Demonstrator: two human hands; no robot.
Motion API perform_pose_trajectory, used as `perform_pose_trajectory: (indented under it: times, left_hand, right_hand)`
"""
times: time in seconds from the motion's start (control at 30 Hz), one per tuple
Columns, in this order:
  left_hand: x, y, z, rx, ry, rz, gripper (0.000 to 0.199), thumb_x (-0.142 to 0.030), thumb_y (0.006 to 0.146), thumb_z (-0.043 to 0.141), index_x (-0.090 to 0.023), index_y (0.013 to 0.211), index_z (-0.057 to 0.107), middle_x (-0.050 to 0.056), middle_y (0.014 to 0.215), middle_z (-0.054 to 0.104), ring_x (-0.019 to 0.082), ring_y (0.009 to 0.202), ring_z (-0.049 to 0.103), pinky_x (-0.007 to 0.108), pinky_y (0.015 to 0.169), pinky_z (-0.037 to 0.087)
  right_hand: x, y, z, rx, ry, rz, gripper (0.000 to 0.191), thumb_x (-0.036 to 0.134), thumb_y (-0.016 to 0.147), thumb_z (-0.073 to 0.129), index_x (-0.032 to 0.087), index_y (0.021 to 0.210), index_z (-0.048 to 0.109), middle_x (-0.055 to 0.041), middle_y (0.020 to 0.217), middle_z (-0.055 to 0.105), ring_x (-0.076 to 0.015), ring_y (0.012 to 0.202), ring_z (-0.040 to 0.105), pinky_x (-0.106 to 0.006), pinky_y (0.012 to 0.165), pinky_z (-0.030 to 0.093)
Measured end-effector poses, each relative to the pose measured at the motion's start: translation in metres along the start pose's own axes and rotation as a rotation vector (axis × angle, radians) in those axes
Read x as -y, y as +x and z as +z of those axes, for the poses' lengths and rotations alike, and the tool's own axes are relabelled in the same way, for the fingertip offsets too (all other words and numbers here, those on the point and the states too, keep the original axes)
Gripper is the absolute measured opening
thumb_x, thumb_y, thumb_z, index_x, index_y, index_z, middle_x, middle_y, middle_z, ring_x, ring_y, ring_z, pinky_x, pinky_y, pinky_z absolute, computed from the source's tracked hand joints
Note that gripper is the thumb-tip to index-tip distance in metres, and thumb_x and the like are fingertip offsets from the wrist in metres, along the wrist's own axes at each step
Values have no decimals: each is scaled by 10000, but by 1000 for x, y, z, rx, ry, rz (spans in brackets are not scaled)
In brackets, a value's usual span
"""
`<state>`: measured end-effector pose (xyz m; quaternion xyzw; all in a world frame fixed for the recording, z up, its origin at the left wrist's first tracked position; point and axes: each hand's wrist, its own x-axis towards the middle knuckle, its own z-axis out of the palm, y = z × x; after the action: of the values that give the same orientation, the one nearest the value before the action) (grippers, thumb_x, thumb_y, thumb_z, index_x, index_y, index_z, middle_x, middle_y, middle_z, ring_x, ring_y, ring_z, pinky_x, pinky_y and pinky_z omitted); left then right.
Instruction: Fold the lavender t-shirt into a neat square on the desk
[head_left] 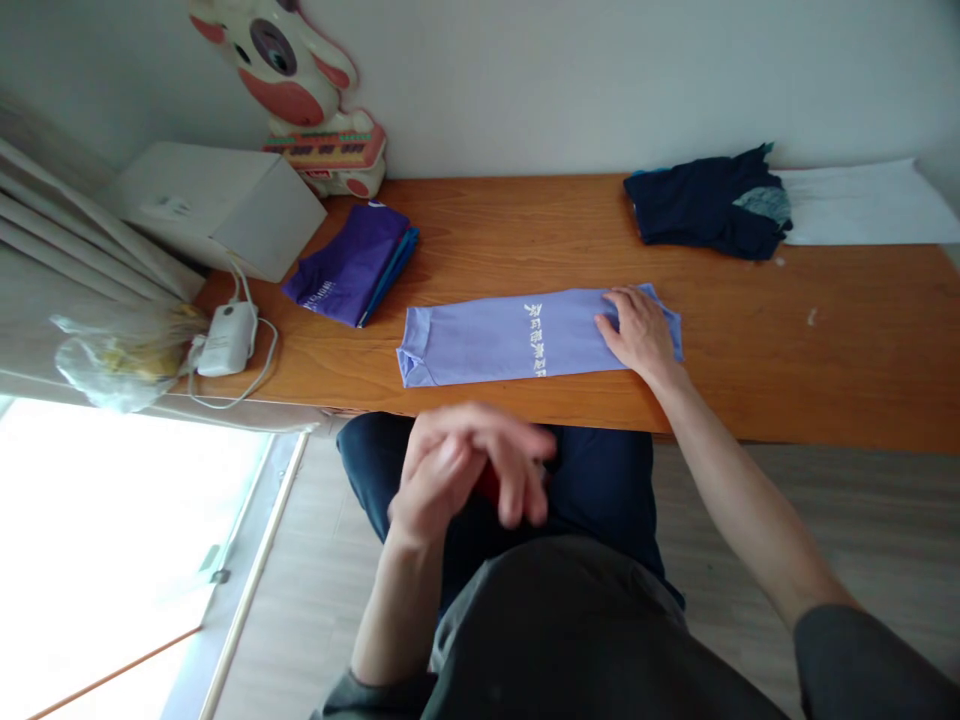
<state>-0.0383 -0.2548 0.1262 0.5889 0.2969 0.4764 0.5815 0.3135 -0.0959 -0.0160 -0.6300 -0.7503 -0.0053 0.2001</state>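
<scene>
A light purple garment [480, 340] lies folded into a long flat strip along the front part of the wooden table, white characters printed across its middle. My right hand [639, 330] rests flat on the strip's right end, fingers spread. Raised over my lap, in front of the table edge, is my left hand [472, 465]. It is slightly blurred, its fingers are apart and bent, and it touches no cloth. Something red shows partly behind its fingers, too hidden to make out.
On the wooden table [840, 350] lie a folded dark purple garment [356, 260], a dark navy garment [705, 205] and a white cloth [862, 205]. At the left are a white box [217, 205], a cow-shaped toy keyboard [322, 150], a white charger [227, 338] with cables and a plastic bag [127, 355].
</scene>
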Motion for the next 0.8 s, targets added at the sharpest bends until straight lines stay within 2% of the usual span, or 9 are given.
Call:
perform_pose_trajectory:
  times: [0.07,0.13,0.2,0.27,0.4,0.47,0.53,0.63,0.8]
  left_hand:
    - [21,25,-28,-93,248,94,416,-564,1197,555,-270,1349,806,63,993,834,257,1024,841,421,937,714]
    - [46,54,-66,-162,617,171,374,-513,1179,599,-250,1352,802,95,1235,853,268,1251,806,471,1145,654]
    - [72,80,-100,-173,923,185,397,-464,1193,541,-224,1411,770,133,1467,791,289,1465,705,549,1311,536]
    - [93,101,-118,-147,1114,140,453,-404,1183,535,-216,1570,678,154,1657,681,321,1647,550,622,1401,413]
    - [125,125,-103,-44,1317,-62,615,-402,1187,479,-234,1779,482,131,1878,441,410,1813,234,781,1436,214]
    - [137,129,-91,8,1366,-125,649,-431,1199,424,-230,1816,431,114,1903,395,407,1817,223,768,1451,177]
    - [144,127,-89,34,1407,-129,678,-483,1205,388,-217,1829,413,107,1909,384,375,1809,264,698,1475,178]
    - [147,118,-107,33,1452,-104,745,-578,1199,363,-198,1839,393,107,1913,375,347,1805,284,618,1490,190]
    - [141,103,-141,-23,1497,-141,786,-646,1185,338,-229,1849,372,98,1909,381,351,1807,277,679,1484,154]
  right_hand:
    - [-2,0,-2,24,-13,1,527,430,1149,494,152,1569,650,-220,1591,677,-417,1545,585,-660,1290,480]
    - [-2,1,-5,55,-32,14,536,434,1148,487,154,1575,650,-226,1597,672,-429,1541,584,-692,1298,453]
    - [5,4,-7,55,-60,43,530,434,1148,483,153,1556,670,-232,1596,675,-450,1526,592,-766,1333,363]
    - [24,9,-6,30,-67,48,531,425,1150,479,151,1562,674,-234,1626,659,-463,1542,578,-820,1364,251]
    - [90,21,15,117,70,-134,583,418,1162,472,154,1659,622,-189,1819,497,-426,1697,427,-721,1412,272]
    - [117,25,29,179,114,-191,629,440,1171,460,151,1718,575,-164,1878,416,-415,1751,345,-706,1428,250]
    - [126,24,38,194,104,-187,678,479,1184,435,154,1774,512,-150,1899,378,-407,1777,296,-712,1446,184]
    - [101,16,37,177,41,-121,744,563,1192,393,175,1825,438,-137,1914,345,-395,1793,263,-712,1453,132]
    - [15,-1,7,197,-95,77,848,662,1178,327,169,1868,337,-162,1916,335,-418,1789,261,-739,1437,161]
